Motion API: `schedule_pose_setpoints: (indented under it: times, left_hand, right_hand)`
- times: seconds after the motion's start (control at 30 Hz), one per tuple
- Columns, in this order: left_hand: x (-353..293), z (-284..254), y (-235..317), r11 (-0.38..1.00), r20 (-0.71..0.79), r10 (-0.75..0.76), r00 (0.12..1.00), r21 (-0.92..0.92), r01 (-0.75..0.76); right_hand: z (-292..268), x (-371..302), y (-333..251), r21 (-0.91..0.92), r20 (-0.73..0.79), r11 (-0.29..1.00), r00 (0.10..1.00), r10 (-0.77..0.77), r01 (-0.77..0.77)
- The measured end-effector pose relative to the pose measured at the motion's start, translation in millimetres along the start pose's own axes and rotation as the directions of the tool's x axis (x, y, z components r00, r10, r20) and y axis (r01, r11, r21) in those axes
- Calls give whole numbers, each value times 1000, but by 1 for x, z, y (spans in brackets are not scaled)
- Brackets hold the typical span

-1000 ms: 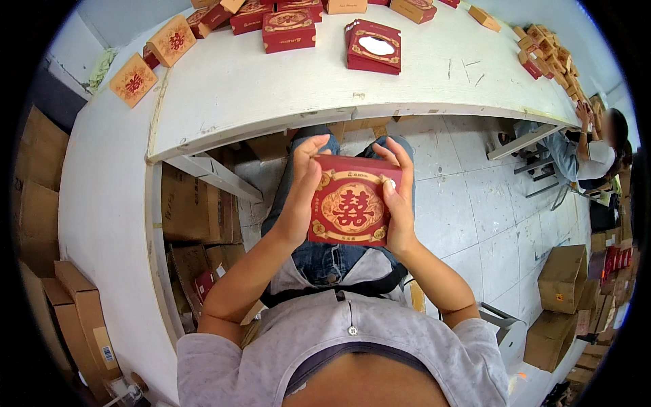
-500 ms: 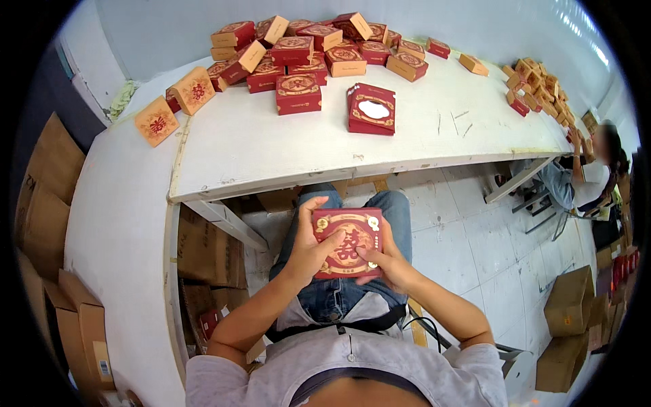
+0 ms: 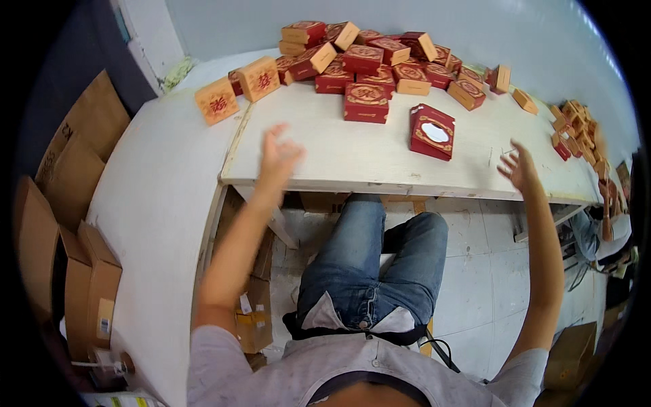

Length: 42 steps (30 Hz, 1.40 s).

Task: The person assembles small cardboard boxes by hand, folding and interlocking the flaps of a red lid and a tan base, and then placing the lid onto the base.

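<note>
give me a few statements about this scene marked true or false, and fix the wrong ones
1. The left hand and the right hand are both empty. True.
2. The left hand and the right hand are pressed together. False: they are held wide apart.
3. The stack of red pieces with a white oval on top lies on the white table. True.
4. In the picture, that stack lies left of the left hand. False: it lies between the left hand and the right hand.
5. Piled red and tan boxes sit toward the back of the table. True.
6. The person's jeans are bright yellow. False: they are blue.
</note>
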<state>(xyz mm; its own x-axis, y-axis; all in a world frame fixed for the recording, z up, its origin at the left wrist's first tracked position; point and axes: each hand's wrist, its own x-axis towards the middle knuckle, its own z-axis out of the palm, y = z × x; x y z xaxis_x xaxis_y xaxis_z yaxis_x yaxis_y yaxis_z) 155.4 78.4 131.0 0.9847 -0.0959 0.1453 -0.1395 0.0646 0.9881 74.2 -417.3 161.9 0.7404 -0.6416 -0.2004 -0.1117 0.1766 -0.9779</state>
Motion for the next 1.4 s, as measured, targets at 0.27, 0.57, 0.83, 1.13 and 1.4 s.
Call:
schedule_pose_setpoints:
  times: [0.27, 0.57, 0.83, 1.13, 1.4]
  left_hand:
    - [175, -224, -2, 612, -395, 473, 787, 790, 29]
    - [194, -199, -38, 780, -290, 354, 889, 616, -110]
    - [167, -179, -10, 978, -363, 139, 921, 199, -68]
    - [77, -8, -14, 988, 314, -155, 937, 70, 140]
    - [97, 59, -62, 983, 237, -15, 971, 184, -29]
  right_hand:
    - [24, -84, 71, -300, 138, 954, 990, 35, 8]
    - [41, -79, 66, -508, 260, 793, 938, -230, 336]
    - [120, -32, 28, -623, 723, 12, 582, -371, 782]
    - [128, -10, 41, -649, 741, -79, 606, -289, 757]
    - [128, -29, 38, -599, 784, -159, 536, -313, 785]
